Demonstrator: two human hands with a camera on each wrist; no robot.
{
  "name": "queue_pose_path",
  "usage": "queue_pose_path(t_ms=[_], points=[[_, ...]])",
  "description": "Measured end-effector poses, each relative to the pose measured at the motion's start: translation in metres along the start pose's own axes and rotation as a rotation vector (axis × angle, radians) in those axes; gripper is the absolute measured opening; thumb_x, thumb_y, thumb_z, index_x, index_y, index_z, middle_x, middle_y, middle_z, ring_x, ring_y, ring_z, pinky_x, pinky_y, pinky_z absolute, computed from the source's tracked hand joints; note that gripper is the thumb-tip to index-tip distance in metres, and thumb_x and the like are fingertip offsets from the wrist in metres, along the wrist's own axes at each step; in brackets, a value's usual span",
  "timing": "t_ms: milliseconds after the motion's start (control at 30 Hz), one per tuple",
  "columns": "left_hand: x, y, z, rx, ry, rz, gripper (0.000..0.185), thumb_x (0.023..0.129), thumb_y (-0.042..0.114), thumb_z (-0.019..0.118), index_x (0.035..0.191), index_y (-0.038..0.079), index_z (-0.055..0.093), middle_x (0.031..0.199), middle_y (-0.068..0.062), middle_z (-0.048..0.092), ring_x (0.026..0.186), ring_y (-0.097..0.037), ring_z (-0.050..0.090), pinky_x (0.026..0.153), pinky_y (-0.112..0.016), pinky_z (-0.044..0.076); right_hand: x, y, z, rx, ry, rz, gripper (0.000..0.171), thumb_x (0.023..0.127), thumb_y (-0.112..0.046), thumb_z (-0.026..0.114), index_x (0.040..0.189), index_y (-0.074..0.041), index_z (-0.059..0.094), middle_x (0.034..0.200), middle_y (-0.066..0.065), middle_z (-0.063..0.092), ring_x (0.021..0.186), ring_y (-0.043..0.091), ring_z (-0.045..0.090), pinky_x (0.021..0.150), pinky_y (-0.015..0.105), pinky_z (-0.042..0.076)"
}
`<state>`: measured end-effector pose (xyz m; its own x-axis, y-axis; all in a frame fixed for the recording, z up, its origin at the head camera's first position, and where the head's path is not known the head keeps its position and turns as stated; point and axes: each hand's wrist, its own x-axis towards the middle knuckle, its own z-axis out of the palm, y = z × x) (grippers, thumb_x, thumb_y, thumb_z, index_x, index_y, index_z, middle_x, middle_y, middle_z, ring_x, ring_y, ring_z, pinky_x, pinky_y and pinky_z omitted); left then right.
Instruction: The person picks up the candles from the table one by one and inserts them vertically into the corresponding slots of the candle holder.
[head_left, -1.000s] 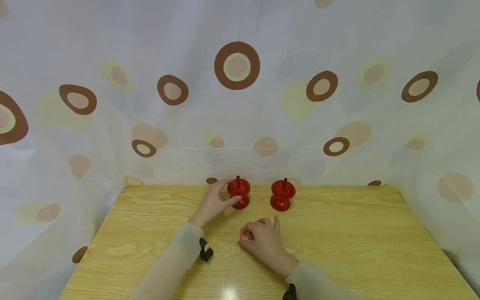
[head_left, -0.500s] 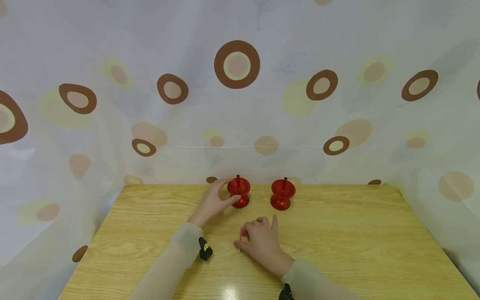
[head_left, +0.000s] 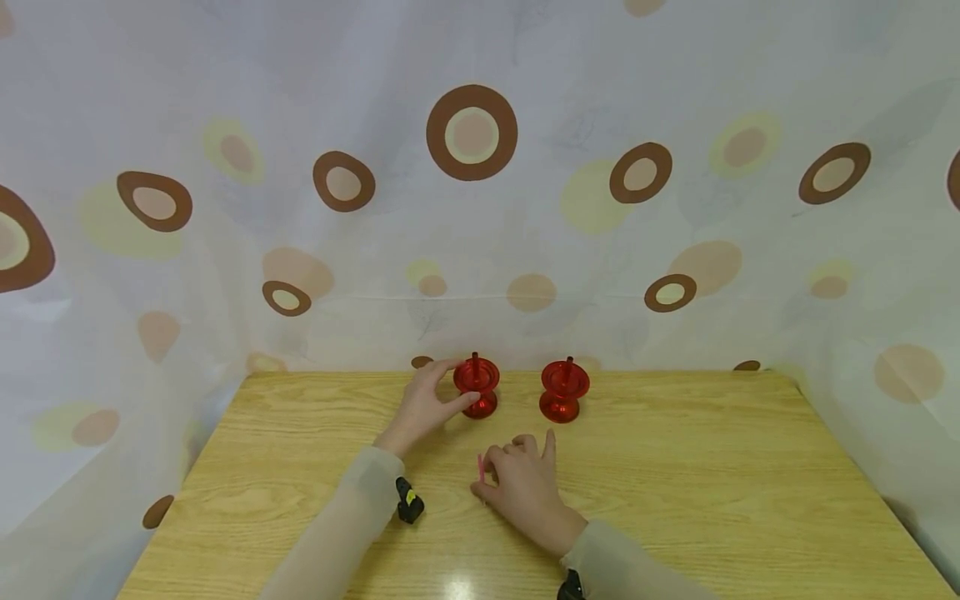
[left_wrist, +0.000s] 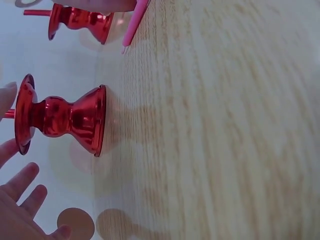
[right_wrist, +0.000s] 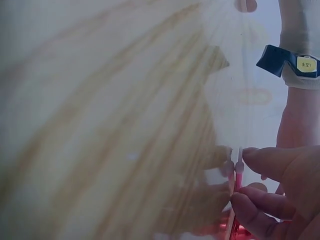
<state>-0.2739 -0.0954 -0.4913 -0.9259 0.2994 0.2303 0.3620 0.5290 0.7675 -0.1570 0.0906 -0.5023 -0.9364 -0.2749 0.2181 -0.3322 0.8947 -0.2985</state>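
Two shiny red candle holders, each with an upright stem in its dish, stand near the table's back edge. At the left candle holder [head_left: 480,407], my left hand [head_left: 422,410] has thumb and forefinger at opposite sides of the dish rim; its other fingers are spread in the left wrist view. The right candle holder [head_left: 559,407] is untouched. In front of them, my right hand [head_left: 528,492] pinches a thin pink candle [head_left: 481,468], held roughly upright. A wick shows at its top in the left wrist view; a pale narrow lower end [right_wrist: 239,165] shows in the right wrist view.
A pale wood-grain table [head_left: 712,492] spreads beneath both hands. Behind it and along both sides hangs a light sheet [head_left: 480,225] with brown, yellow and pink rounded shapes. The right forearm lies low at the table's front.
My right hand has shifted slightly, and its thumb now covers more of the candle's pale lower end. The left hand and both candle holders have stayed put.
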Motion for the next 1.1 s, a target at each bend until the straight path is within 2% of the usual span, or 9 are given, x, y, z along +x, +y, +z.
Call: queue_pose_path(t_ms=[333, 600, 767, 867, 1000, 1100], points=[[0.001, 0.002, -0.001, 0.019, 0.014, 0.008, 0.063, 0.092, 0.039, 0.081, 0.145, 0.013, 0.059, 0.149, -0.008, 0.058, 0.144, -0.035, 0.044, 0.117, -0.062, 0.035, 0.001, -0.005, -0.006, -0.022, 0.022, -0.008, 0.021, 0.084, -0.023, 0.087, 0.074, -0.021, 0.068, 0.073, -0.007, 0.069, 0.106, 0.035, 0.062, 0.109, 0.083, 0.023], [0.001, 0.0, 0.0, 0.021, 0.015, 0.019, 0.061, 0.092, 0.039, 0.081, 0.144, 0.013, 0.06, 0.147, -0.008, 0.059, 0.142, -0.035, 0.045, 0.117, -0.06, 0.036, 0.005, -0.009, -0.01, -0.209, -0.023, -0.046, 0.025, 0.083, -0.02, 0.084, 0.069, -0.016, 0.064, 0.078, 0.003, 0.07, 0.107, 0.035, 0.062, 0.108, 0.079, 0.029], [0.001, 0.0, -0.001, 0.006, 0.016, 0.014, 0.062, 0.091, 0.038, 0.082, 0.144, 0.013, 0.06, 0.147, -0.008, 0.059, 0.143, -0.036, 0.044, 0.116, -0.06, 0.036, 0.007, -0.008, -0.01, -0.215, -0.041, -0.043, 0.026, 0.082, -0.017, 0.083, 0.07, -0.014, 0.06, 0.081, 0.006, 0.07, 0.106, 0.035, 0.061, 0.109, 0.079, 0.028], [0.001, 0.0, -0.001, 0.003, 0.018, 0.015, 0.062, 0.091, 0.037, 0.082, 0.144, 0.012, 0.06, 0.147, -0.009, 0.059, 0.143, -0.036, 0.044, 0.116, -0.061, 0.036, 0.009, -0.006, -0.011, -0.224, -0.01, -0.05, 0.023, 0.081, -0.015, 0.083, 0.073, -0.014, 0.061, 0.082, 0.006, 0.07, 0.105, 0.034, 0.061, 0.11, 0.079, 0.028], [0.001, -0.001, -0.002, 0.003, 0.023, 0.017, 0.061, 0.092, 0.037, 0.081, 0.144, 0.012, 0.06, 0.147, -0.008, 0.059, 0.144, -0.036, 0.043, 0.117, -0.061, 0.035, 0.011, -0.002, -0.014, -0.24, 0.063, -0.08, 0.014, 0.081, -0.014, 0.082, 0.086, -0.014, 0.069, 0.087, 0.006, 0.072, 0.105, 0.034, 0.06, 0.11, 0.079, 0.028], [0.001, -0.001, -0.002, 0.005, 0.024, 0.016, 0.06, 0.093, 0.038, 0.08, 0.144, 0.013, 0.06, 0.147, -0.008, 0.059, 0.144, -0.035, 0.043, 0.116, -0.061, 0.036, 0.012, 0.001, -0.016, -0.236, 0.09, -0.087, 0.015, 0.083, -0.015, 0.083, 0.092, -0.016, 0.072, 0.09, 0.006, 0.072, 0.108, 0.034, 0.06, 0.11, 0.08, 0.026]])
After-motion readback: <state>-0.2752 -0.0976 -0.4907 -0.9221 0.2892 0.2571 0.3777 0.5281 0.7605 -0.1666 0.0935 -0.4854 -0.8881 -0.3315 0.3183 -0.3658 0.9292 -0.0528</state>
